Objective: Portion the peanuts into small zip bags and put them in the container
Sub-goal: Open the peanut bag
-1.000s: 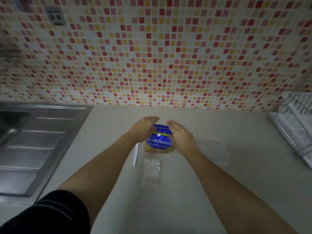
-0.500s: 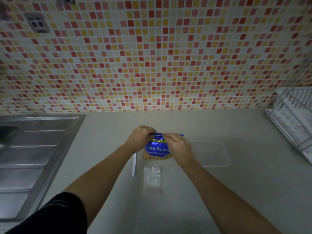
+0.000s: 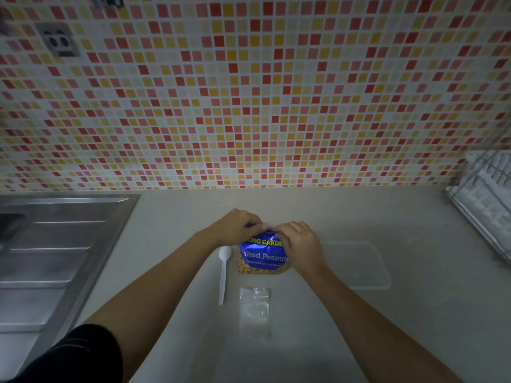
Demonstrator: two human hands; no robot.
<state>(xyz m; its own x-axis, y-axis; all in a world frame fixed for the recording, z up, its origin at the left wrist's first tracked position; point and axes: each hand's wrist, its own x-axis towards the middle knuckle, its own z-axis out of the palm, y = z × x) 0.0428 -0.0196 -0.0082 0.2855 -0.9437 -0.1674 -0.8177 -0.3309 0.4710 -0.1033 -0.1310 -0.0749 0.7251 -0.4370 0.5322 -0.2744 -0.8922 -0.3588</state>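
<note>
A blue bag of salted peanuts point(image 3: 262, 255) stands on the pale counter, its clear bottom showing the nuts. My left hand point(image 3: 237, 226) and my right hand point(image 3: 300, 243) both pinch its top edge, fingertips close together. A white plastic spoon point(image 3: 223, 272) lies just left of the bag. A small stack of clear zip bags point(image 3: 254, 304) lies in front of it. A clear rectangular plastic container point(image 3: 359, 265) sits on the counter to the right of my right hand.
A steel sink with a ribbed drainboard point(image 3: 55, 252) fills the left side. A white dish rack point(image 3: 486, 200) stands at the far right. A mosaic tile wall with a socket point(image 3: 58, 40) rises behind the counter.
Both hands have closed from flat against the bag's sides to pinching its top edge, fingertips drawn together. The spoon beside the bag is now uncovered.
</note>
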